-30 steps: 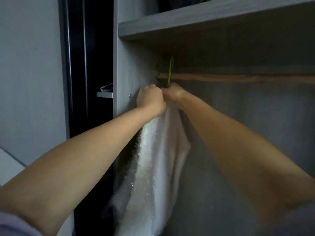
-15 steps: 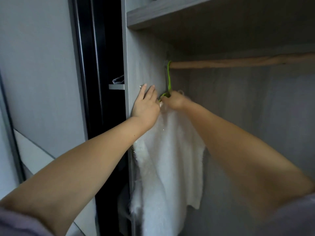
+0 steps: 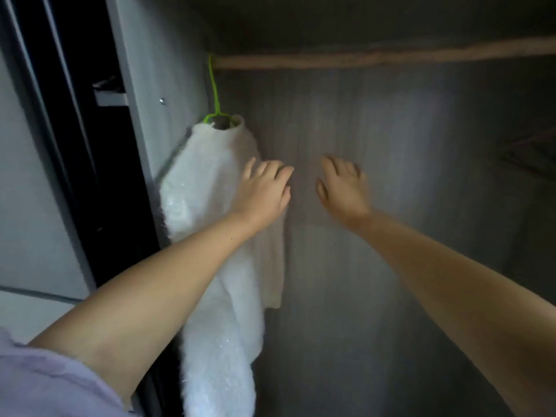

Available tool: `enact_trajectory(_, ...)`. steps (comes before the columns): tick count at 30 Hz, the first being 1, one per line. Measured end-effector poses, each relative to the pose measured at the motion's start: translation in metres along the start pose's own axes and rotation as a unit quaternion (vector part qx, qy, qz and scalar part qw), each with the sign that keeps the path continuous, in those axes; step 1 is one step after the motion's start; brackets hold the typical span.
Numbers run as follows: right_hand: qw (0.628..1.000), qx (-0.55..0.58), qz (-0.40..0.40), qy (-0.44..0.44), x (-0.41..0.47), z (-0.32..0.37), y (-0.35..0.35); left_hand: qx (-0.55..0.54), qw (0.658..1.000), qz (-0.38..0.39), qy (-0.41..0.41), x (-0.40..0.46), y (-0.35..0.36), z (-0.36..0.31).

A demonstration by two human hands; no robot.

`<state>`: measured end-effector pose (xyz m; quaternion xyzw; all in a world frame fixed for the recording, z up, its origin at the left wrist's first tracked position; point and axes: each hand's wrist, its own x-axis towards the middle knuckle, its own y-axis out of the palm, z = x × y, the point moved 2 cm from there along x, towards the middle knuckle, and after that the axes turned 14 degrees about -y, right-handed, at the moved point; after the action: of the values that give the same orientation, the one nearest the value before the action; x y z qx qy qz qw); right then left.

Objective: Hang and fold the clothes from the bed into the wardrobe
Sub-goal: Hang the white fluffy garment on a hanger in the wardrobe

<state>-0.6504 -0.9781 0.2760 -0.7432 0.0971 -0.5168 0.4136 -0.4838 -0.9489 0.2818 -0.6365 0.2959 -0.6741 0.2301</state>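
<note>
Both hands now off hanger vs. earlier. Left hand [image 3: 262, 192] & right hand [image 3: 343, 188] spread, empty. White fluffy garment [image 3: 207, 206] hangs on green hanger [image 3: 214, 94] from wardrobe rail [image 3: 376, 57], far left.

Over on the left, a dark gap [image 3: 75, 145] runs top to bottom beside a pale grey panel [image 3: 27, 191]; inside that gap a small metal shelf edge [image 3: 109, 99] juts out; something dim sits on it, too blurred to name.
</note>
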Motion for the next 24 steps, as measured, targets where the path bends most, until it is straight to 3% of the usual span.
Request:
enact_trajectory(5,0.991,-0.057,0.112,0.038,-0.141,-0.021,0.008,-0.135,0.988,0.059,0.051,-0.066,0.062,-0.086)
enact_trajectory(11,0.953,-0.074,0.225,0.191,-0.32,-0.033,-0.021,-0.214,0.947,0.197,0.134,-0.167,0.102,-0.193)
enact_trajectory(18,0.872,-0.129,0.278,0.381,-0.503,-0.004,-0.122,-0.305,0.876,0.242,0.283,-0.284,0.061,-0.317)
enact_trajectory(24,0.795,-0.149,0.285,0.514,-0.644,0.083,-0.226,-0.331,0.806,0.29,0.395,-0.411,-0.021,-0.4)
